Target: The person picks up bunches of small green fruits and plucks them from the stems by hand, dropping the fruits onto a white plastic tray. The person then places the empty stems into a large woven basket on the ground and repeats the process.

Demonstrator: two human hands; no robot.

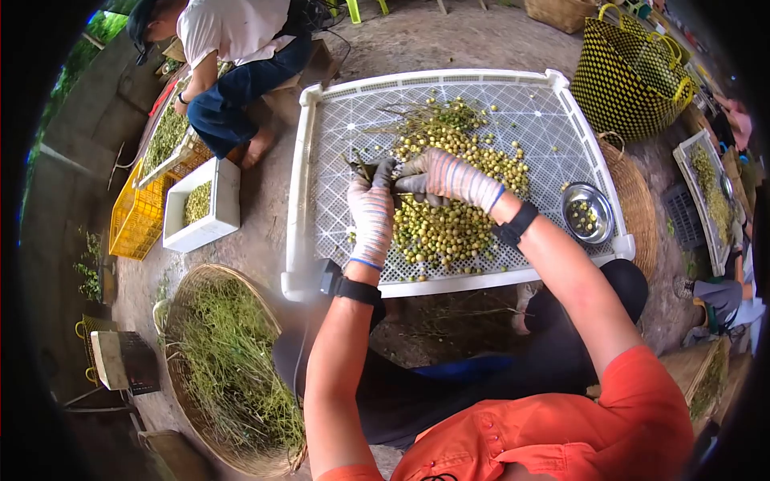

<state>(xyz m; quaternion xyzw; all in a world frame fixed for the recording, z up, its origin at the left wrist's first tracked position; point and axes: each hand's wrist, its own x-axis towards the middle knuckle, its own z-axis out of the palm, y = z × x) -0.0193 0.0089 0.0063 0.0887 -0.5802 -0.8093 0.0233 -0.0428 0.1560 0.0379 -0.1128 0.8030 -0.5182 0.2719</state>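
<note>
A white mesh tray (321, 108) lies before me, bearing a heap of small round yellow-green berries (453, 228). Both hands wear striped gloves with grey fingers and are over the tray's middle. My left hand (371, 210) is closed around a few thin dark stems, whose ends poke out above its fingers. Close against it, my right hand (449, 178) has its fingers pinched together; what lies between them is hidden. Thin stems with berries (417, 116) rest at the far side of the heap. A metal bowl (586, 212) holding a few berries sits at the tray's right.
A round basket (277, 309) of green stems stands at lower left. Beyond it are a white box (228, 196) and a yellow crate (132, 212). One person (233, 40) bends over another tray at upper left. A black-and-yellow woven bag (626, 80) stands at upper right.
</note>
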